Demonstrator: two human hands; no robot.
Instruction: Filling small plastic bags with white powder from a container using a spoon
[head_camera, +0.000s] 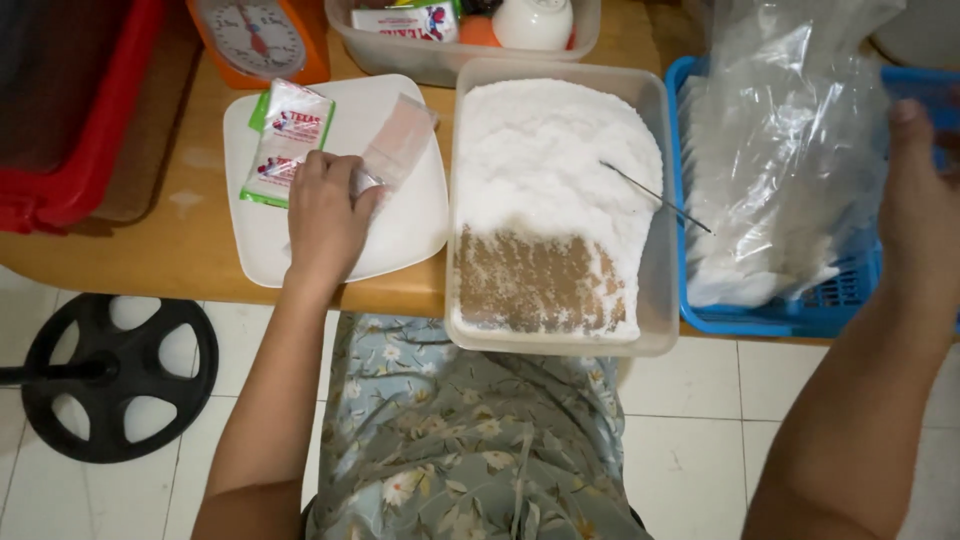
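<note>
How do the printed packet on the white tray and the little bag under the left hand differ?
The printed packet is opaque white with green and red print, and lies free; the small clear bag is see-through, unprinted, and pinned at one end by the left hand. Both lie flat on the white tray.

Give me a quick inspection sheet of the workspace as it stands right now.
Surface: wooden table, with floor tiles visible below its edge.
Job's things: white tray carrying a small filled packet and a clear empty sachet; clear tub of white powder, partly scooped down to its base, with a thin metal handle sticking out; blue basket with clear plastic bags.
Clutter: orange dial scale, red crate, rear tub with a white cup.
Hands: left hand on the tray gripping the sachet; right hand at the basket, grip unclear.
Cables: nothing seen.
Surroundings: black wheel-shaped base on the floor.
</note>
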